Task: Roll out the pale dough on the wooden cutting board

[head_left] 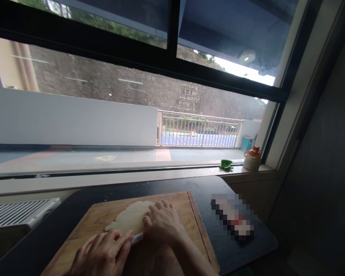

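Observation:
A flat, irregular sheet of pale dough [132, 218] lies on a wooden cutting board [100, 212]. My left hand [103, 251] is at the board's near left, its fingers curled and thumb pressed close around one end of a short white tool [137, 239]. Only a small stretch of that tool shows between my hands, so its exact kind is unclear. Over the right part of the dough rests my right hand [162, 222], fingers stretched forward and lying on it. The heel of this hand hides the tool's other end.
The board sits on a dark table [218, 188]. To its right lies a pixelated oblong object [232, 220]. On the windowsill are a green item [226, 165] and a white container with an orange top [252, 159]. A white slatted unit [23, 212] stands at left.

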{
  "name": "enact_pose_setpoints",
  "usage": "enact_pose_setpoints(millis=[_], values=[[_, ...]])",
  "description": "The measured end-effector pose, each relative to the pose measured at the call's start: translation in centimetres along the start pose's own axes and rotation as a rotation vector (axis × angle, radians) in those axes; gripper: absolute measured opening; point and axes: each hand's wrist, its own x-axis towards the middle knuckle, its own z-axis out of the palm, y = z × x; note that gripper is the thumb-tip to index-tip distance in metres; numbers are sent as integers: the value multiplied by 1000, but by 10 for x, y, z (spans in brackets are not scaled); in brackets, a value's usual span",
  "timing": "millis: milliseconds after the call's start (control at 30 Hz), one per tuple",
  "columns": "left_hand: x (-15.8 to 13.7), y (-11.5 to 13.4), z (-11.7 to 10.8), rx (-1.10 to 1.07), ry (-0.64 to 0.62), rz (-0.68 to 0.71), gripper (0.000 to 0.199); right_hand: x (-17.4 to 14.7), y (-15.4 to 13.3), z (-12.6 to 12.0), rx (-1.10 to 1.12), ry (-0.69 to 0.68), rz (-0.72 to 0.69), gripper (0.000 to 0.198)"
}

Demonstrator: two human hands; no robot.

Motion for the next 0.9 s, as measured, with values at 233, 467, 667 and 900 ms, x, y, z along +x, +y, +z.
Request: enact_pose_setpoints(millis=[233,467,667,900], values=[[4,8,-4,34,-25,0,32,22,3,1,18,-51,43,42],[-24,24,-12,4,25,17,31,-30,1,-7,31,48,44,42],[-44,30,-12,-87,19,46,33,-70,1,-8,21,120,15,33],[-23,26,-12,-57,-51,-40,35,-21,-3,-6,-47,46,34,27]])
